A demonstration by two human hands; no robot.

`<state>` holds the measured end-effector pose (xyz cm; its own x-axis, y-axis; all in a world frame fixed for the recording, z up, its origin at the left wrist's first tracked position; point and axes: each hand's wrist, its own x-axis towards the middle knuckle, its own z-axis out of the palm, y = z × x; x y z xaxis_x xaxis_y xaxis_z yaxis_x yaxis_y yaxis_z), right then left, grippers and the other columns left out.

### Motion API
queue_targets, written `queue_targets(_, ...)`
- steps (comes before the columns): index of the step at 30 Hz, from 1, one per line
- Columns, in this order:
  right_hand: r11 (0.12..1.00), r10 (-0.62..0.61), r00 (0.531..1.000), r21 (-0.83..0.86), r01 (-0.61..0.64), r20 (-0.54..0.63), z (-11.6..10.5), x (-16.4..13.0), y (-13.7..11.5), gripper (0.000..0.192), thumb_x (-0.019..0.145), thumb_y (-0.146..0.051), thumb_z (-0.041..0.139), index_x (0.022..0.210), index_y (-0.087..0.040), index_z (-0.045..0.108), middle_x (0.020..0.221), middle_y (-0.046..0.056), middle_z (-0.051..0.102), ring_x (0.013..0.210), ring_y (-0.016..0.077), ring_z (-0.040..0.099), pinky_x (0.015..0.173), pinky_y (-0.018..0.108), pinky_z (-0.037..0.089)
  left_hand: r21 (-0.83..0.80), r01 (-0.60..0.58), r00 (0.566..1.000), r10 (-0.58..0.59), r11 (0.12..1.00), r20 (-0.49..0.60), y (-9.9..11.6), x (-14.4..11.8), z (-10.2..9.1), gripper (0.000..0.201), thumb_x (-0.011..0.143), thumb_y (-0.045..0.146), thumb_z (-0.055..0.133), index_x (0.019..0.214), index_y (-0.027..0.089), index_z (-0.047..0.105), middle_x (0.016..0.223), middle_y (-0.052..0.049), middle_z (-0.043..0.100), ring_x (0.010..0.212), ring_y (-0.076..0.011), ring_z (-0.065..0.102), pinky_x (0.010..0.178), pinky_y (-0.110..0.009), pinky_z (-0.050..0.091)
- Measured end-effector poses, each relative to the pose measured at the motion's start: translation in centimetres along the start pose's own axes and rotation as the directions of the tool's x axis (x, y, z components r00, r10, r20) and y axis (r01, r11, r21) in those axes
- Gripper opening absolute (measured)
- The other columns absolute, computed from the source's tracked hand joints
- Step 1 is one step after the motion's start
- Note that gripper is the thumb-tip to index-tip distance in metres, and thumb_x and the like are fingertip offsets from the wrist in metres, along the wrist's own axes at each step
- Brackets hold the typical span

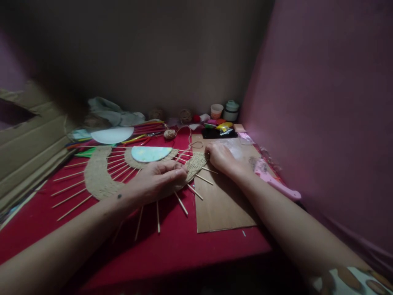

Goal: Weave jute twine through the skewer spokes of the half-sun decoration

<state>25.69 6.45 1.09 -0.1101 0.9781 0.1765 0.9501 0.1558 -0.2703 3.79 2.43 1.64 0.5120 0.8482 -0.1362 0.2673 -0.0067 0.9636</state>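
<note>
jute weave [101, 176] pressed under both hands [159, 180].

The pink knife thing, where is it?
In the head view the pink knife lies at the right, beside the right hand, at the edge of the cardboard sheet.

A pale paper disc [112, 135] lies at ten o'clock on the red table [184, 246]; a cup [216, 110] and jar [231, 110] stand at one o'clock, with a pink tool [276, 182] at three.

The left hand [156, 180] hides part of the woven band [101, 176].
</note>
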Motion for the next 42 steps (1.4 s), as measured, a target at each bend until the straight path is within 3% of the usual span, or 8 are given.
queue_targets(7, 0.998, -0.05, 0.991, 0.043, 0.056, -0.123, -0.9, -1.0, 0.5, 0.032, 0.08, -0.003, 0.045, 0.099, -0.013, 0.069, 0.106, 0.011, 0.068, 0.095, 0.0184, 0.06, 0.081, 0.026, 0.042, -0.051, 0.073, 0.996, -0.076, 0.996, -0.054, -0.3, -0.6, -0.5, 0.032, 0.077, 0.045, 0.067, 0.091, 0.016, 0.071, 0.078, -0.006, 0.067, 0.066, -0.0117, 0.059, 0.055, -0.019, 0.047)
queue_targets(12, 0.956, -0.007, 0.985, 0.289, 0.058, -0.175, -0.8, -1.0, 1.2, 0.035, 0.08, -0.002, 0.044, 0.102, -0.014, 0.068, 0.098, 0.009, 0.071, 0.085, 0.0159, 0.064, 0.074, 0.025, 0.046, -0.09, 0.074, 0.995, -0.079, 0.993, -0.054, -0.7, -0.6, -0.6, 0.032, 0.079, 0.046, 0.066, 0.09, 0.017, 0.071, 0.082, -0.007, 0.069, 0.072, -0.0135, 0.062, 0.057, -0.019, 0.049)
queue_targets(17, 0.956, -0.222, 0.972, 0.18, 0.233, -0.082, -0.3, -1.7, 1.2, 0.026, 0.077, -0.005, 0.048, 0.083, -0.018, 0.07, 0.08, 0.006, 0.071, 0.074, 0.0168, 0.061, 0.068, 0.026, 0.04, -0.077, 0.077, 0.995, -0.081, 0.994, -0.058, -0.3, -1.0, -0.4, 0.032, 0.078, 0.047, 0.066, 0.085, 0.017, 0.072, 0.078, -0.004, 0.069, 0.066, -0.0106, 0.06, 0.053, -0.016, 0.045)
queue_targets(24, 0.955, -0.276, 0.961, 0.117, 0.273, 0.007, -0.5, -2.1, 1.1, 0.023, 0.075, -0.005, 0.047, 0.076, -0.02, 0.064, 0.07, 0.002, 0.066, 0.066, 0.0135, 0.055, 0.062, 0.024, 0.034, -0.075, 0.091, 0.995, -0.094, 0.993, -0.045, -0.6, -1.0, -0.4, 0.035, 0.077, 0.051, 0.065, 0.081, 0.017, 0.071, 0.079, -0.005, 0.071, 0.069, -0.0138, 0.064, 0.055, -0.018, 0.05)
queue_targets(29, 0.95, -0.294, 0.95, 0.079, 0.302, -0.1, -0.9, -2.2, 1.0, 0.024, 0.08, -0.008, 0.047, 0.083, -0.02, 0.068, 0.08, 0.006, 0.069, 0.074, 0.0163, 0.059, 0.067, 0.027, 0.039, 0.024, 0.044, 0.998, -0.043, 0.999, -0.045, -0.3, -1.0, -0.4, 0.037, 0.077, 0.053, 0.065, 0.085, 0.017, 0.073, 0.086, -0.007, 0.074, 0.081, -0.0192, 0.068, 0.069, -0.025, 0.056)
queue_targets(31, 0.938, -0.303, 0.944, 0.132, 0.32, -0.133, -1.3, -2.6, 0.5, 0.024, 0.082, -0.009, 0.049, 0.089, -0.019, 0.069, 0.088, 0.007, 0.071, 0.081, 0.0171, 0.061, 0.072, 0.027, 0.041, 0.043, 0.039, 0.998, -0.037, 0.998, -0.044, 0.0, -1.1, -0.2, 0.038, 0.076, 0.053, 0.065, 0.085, 0.017, 0.073, 0.087, -0.008, 0.074, 0.083, -0.02, 0.068, 0.07, -0.026, 0.056)
queue_targets(36, 0.862, -0.365, 0.93, 0.367, 0.35, -0.029, -1.3, -3.8, -0.4, 0.019, 0.083, -0.008, 0.054, 0.086, -0.019, 0.069, 0.086, 0.002, 0.071, 0.078, 0.0131, 0.062, 0.073, 0.025, 0.045, -0.037, 0.075, 0.997, -0.075, 0.997, -0.023, 0.2, -1.1, 0.1, 0.036, 0.076, 0.051, 0.066, 0.084, 0.016, 0.074, 0.085, -0.009, 0.073, 0.076, -0.0198, 0.068, 0.061, -0.025, 0.056)
queue_targets(42, 0.776, -0.474, 0.876, 0.429, 0.462, -0.085, -0.2, -3.8, -0.1, 0.015, 0.08, -0.007, 0.057, 0.083, -0.017, 0.067, 0.085, 0.003, 0.067, 0.08, 0.0126, 0.06, 0.074, 0.026, 0.046, 0.095, -0.066, 0.997, 0.062, 0.993, 0.05, -0.7, -1.0, -0.2, 0.032, 0.083, 0.047, 0.059, 0.089, 0.02, 0.074, 0.087, -0.006, 0.074, 0.083, -0.0198, 0.067, 0.073, -0.027, 0.055)
